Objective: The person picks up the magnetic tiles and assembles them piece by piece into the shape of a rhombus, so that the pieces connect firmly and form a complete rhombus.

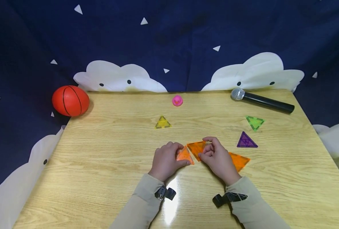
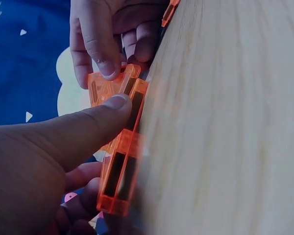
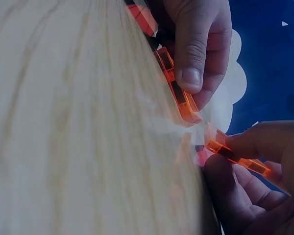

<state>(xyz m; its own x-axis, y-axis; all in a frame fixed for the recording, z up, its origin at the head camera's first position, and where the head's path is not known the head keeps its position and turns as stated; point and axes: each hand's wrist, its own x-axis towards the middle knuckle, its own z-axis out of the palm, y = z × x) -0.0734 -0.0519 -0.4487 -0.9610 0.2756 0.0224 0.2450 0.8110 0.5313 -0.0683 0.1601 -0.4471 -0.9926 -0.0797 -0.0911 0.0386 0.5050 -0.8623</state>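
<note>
My left hand (image 1: 165, 161) grips a translucent orange triangular magnetic tile (image 1: 184, 155) between thumb and fingers, low over the wooden table (image 1: 109, 159). Beside it, my right hand (image 1: 220, 163) pinches a second orange triangular tile (image 1: 196, 148) by its right side, one corner pointing down toward me. The two tiles lie close together, edges facing. In the left wrist view, the thumb presses along the edge of the left tile (image 2: 118, 178). A third orange tile (image 1: 239, 161) lies right of my right wrist, partly hidden by that hand.
A purple triangle (image 1: 246, 140) and a green one (image 1: 254, 122) lie to the right; a yellow one (image 1: 162, 122) lies farther back. Along the far edge are a red ball (image 1: 70, 100), a pink duck (image 1: 177, 100) and a black microphone (image 1: 266, 101). A dark blue cloth (image 1: 169, 38) hangs behind.
</note>
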